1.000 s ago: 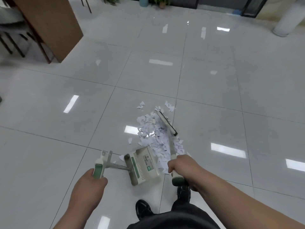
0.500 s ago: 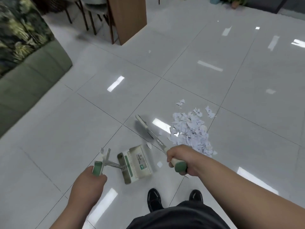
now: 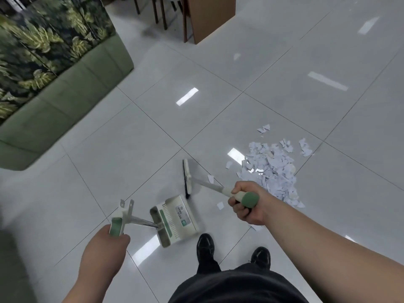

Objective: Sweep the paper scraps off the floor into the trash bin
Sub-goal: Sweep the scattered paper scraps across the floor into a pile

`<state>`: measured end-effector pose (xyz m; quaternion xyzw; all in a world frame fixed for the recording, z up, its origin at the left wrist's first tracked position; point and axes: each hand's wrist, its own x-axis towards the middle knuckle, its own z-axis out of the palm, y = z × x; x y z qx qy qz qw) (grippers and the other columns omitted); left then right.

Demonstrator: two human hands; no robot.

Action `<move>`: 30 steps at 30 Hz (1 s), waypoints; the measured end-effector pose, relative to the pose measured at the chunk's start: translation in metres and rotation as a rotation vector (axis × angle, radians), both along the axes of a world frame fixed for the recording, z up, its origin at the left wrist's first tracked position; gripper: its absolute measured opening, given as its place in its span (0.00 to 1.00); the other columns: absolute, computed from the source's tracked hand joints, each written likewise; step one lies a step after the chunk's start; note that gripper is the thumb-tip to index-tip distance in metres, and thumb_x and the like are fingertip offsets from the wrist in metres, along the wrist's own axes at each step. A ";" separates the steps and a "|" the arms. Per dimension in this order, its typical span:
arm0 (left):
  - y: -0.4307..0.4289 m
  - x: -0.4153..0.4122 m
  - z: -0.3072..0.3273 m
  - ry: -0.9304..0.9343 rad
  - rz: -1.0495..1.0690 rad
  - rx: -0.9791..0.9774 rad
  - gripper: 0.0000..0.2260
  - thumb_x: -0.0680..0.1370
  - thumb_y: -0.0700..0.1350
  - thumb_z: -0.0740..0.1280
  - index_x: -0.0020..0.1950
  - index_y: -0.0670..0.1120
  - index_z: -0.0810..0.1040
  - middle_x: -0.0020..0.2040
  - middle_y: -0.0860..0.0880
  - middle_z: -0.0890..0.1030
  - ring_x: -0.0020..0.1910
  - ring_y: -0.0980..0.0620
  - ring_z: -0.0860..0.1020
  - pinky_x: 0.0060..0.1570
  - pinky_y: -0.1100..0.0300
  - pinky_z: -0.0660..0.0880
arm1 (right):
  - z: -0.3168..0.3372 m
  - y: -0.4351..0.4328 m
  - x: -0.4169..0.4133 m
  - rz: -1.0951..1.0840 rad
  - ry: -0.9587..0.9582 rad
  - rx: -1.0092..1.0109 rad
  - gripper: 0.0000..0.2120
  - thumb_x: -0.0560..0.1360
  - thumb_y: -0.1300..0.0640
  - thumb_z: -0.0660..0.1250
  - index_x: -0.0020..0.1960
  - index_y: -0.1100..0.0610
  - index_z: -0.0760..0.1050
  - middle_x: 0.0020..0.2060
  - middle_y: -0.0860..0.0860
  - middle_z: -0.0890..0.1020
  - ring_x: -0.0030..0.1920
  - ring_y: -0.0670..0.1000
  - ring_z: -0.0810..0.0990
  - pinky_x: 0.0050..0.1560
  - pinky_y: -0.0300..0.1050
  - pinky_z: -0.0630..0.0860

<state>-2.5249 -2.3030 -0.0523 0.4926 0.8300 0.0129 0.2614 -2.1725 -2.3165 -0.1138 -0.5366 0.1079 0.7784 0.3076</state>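
Note:
A pile of white paper scraps (image 3: 270, 169) lies on the grey tiled floor at the right. My right hand (image 3: 247, 203) grips the green-capped handle of a small broom (image 3: 187, 177), whose black bristles sit on the floor left of the pile, just beyond the dustpan's mouth. My left hand (image 3: 105, 246) holds the green grip of the white dustpan (image 3: 175, 219), which rests on the floor in front of my feet. A few loose scraps (image 3: 220, 205) lie between broom and pile. No trash bin is in view.
A green sofa (image 3: 65, 101) with a leaf-patterned cover stands at the left. A brown wooden desk panel (image 3: 209, 16) and chair legs are at the top. My black shoes (image 3: 204, 243) stand just behind the dustpan. Tiled floor (image 3: 328, 62) stretches to the right.
My view has swung left, bringing the sofa in. The broom head has moved from within the scrap pile to the left of it, near the dustpan's mouth. Both hands keep their holds.

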 end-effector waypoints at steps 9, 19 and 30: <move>-0.039 0.054 0.000 0.019 -0.007 0.036 0.04 0.72 0.39 0.64 0.42 0.39 0.73 0.30 0.42 0.74 0.29 0.42 0.72 0.34 0.53 0.69 | 0.018 -0.056 0.091 -0.096 -0.131 0.009 0.23 0.65 0.63 0.65 0.61 0.59 0.72 0.31 0.54 0.76 0.21 0.48 0.67 0.19 0.34 0.62; -0.043 0.077 0.005 0.040 -0.004 0.014 0.03 0.73 0.38 0.64 0.43 0.39 0.75 0.29 0.41 0.75 0.27 0.42 0.73 0.35 0.53 0.72 | 0.052 -0.096 0.148 -0.046 -0.138 0.066 0.18 0.69 0.61 0.64 0.59 0.57 0.70 0.31 0.54 0.75 0.21 0.48 0.66 0.18 0.33 0.60; -0.059 0.086 -0.004 -0.048 -0.006 -0.031 0.03 0.72 0.37 0.63 0.43 0.37 0.72 0.30 0.42 0.72 0.28 0.44 0.69 0.34 0.53 0.67 | 0.046 -0.118 0.136 0.076 -0.015 -0.015 0.27 0.61 0.60 0.66 0.60 0.60 0.71 0.31 0.52 0.74 0.21 0.47 0.66 0.19 0.32 0.57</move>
